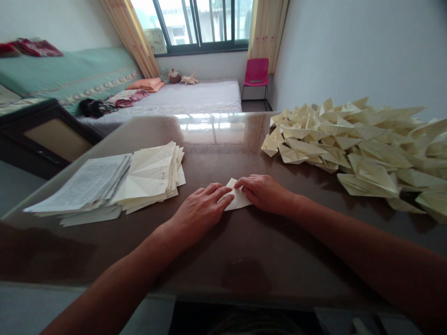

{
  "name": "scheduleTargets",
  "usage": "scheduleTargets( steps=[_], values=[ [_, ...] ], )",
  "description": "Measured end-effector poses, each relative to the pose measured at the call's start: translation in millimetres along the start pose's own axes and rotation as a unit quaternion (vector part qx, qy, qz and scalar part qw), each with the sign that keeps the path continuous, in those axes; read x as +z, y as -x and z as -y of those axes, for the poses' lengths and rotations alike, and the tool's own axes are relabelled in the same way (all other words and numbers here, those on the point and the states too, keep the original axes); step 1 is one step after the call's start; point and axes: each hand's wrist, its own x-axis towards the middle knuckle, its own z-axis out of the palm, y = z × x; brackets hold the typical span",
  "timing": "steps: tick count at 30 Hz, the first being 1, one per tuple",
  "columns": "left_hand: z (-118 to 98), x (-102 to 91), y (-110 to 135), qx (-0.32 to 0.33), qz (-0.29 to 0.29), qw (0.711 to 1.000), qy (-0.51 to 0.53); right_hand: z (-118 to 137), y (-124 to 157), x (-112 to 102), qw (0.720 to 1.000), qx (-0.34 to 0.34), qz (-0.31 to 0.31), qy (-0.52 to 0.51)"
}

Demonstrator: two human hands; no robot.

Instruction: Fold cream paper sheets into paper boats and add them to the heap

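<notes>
A small piece of folded cream paper [239,200] lies on the glossy brown table [209,260], right in front of me, with a pointed tip at its far side. My left hand [204,204] grips its left edge, thumb and fingers on the paper. From the other side my right hand [265,191] holds the right part, its fingers curled and the index fingertip near the point. Both hands hide part of the folds.
To the left lie a stack of creased cream sheets [148,170] and a stack of printed white sheets [94,179]. A large heap of folded paper boats [349,144] covers the right side. Beyond the table are a bed [206,95] and a pink chair [256,73].
</notes>
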Motion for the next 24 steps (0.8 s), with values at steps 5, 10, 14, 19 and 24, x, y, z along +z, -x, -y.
scheduleTargets(
  steps=[5, 10, 14, 19, 24],
  values=[
    [2.1, -0.7, -0.3, 0.002, 0.004, 1.0, 0.007, -3.7, 1.7, -7.8, 0.998, -0.031, 0.024, -0.053],
    [6.6, 0.8, 1.9, -0.042, 0.017, 0.996, 0.07, -12.5, 4.1, -18.8, 0.987, -0.114, 0.081, -0.084],
    [8.0, 2.5, 1.9, -0.076, 0.018, 0.992, 0.099, -22.3, 3.4, -24.2, 0.981, -0.126, 0.096, -0.11],
    [8.5, 8.5, 0.7, -0.125, 0.011, 0.987, 0.1, -34.6, 1.7, -26.8, 0.979, -0.057, 0.101, -0.166],
    [11.1, 16.9, -2.9, -0.186, -0.005, 0.976, 0.112, -35.3, 0.5, -18.3, 0.984, 0.026, 0.064, -0.163]
  ],
)
